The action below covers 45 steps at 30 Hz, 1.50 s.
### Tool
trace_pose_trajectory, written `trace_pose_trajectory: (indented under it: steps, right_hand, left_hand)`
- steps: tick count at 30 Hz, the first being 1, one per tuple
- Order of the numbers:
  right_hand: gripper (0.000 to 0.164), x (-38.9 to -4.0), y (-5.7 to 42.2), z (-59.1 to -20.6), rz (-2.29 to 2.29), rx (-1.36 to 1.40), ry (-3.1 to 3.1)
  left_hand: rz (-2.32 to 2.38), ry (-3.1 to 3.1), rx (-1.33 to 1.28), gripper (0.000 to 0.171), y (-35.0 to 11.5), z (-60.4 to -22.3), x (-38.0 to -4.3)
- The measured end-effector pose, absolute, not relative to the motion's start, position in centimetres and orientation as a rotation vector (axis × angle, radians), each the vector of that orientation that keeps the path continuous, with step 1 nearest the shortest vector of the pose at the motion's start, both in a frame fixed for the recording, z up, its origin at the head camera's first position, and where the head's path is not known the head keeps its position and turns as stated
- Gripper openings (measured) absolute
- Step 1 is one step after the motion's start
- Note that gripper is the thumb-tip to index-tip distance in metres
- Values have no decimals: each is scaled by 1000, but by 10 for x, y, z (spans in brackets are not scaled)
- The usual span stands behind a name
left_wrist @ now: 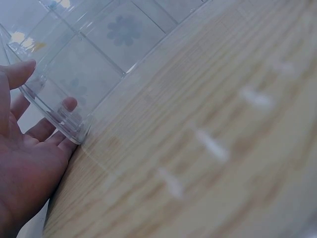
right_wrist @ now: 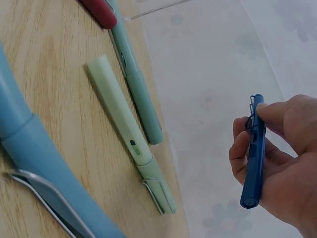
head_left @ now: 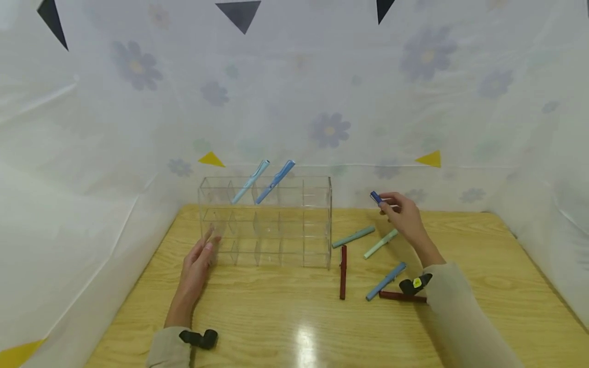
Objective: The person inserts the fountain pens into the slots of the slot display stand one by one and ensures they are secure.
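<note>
My right hand (head_left: 406,217) pinches a dark blue pen (right_wrist: 254,158) between thumb and fingers, raised over the far right of the table; its clip faces away from the palm in the right wrist view. The left hand (head_left: 197,268) holds the lower left side of a clear acrylic organizer (head_left: 269,222), thumb at the front and fingers round the side wall. Three tiers of small compartments make up the organizer. A light blue pen (head_left: 250,182) and a mid-blue pen (head_left: 275,182) lean tilted in its top row.
Right of the organizer lie a sage green pen (head_left: 353,237), a pale green pen (head_left: 380,244), a grey-blue pen (head_left: 385,281) and two dark red pens, one upright in view (head_left: 343,273), the other near the right sleeve (head_left: 453,291). A flowered white curtain (head_left: 294,102) surrounds the wooden table (head_left: 267,312).
</note>
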State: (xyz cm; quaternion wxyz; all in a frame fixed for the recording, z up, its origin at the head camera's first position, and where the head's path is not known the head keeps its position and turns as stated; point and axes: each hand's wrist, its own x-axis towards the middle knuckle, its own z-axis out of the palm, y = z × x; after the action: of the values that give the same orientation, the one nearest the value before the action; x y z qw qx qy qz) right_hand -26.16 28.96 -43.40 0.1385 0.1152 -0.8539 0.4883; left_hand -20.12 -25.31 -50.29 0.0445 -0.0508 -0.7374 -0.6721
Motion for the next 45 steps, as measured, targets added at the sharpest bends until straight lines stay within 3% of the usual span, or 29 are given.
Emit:
trace_pose_trajectory:
  steps: [7, 23, 33, 45]
  right_hand:
    - [39, -257, 280, -425, 1527, 313, -2331]
    - [51, -240, 259, -378, 1333, 398, -2270]
    - [46, -225, 233, -338, 1552, 463, -2106]
    - [38, -242, 211, -320, 1831, 559, -1776]
  left_hand:
    - [-2080, -2237, -172, 52, -254, -502, -203]
    - [-2032, -2287, -143, 57, -254, -500, -200]
    - [-2015, -2293, -166, 54, -256, -502, -201]
    - [-2026, -2283, -190, 55, -256, -501, -202]
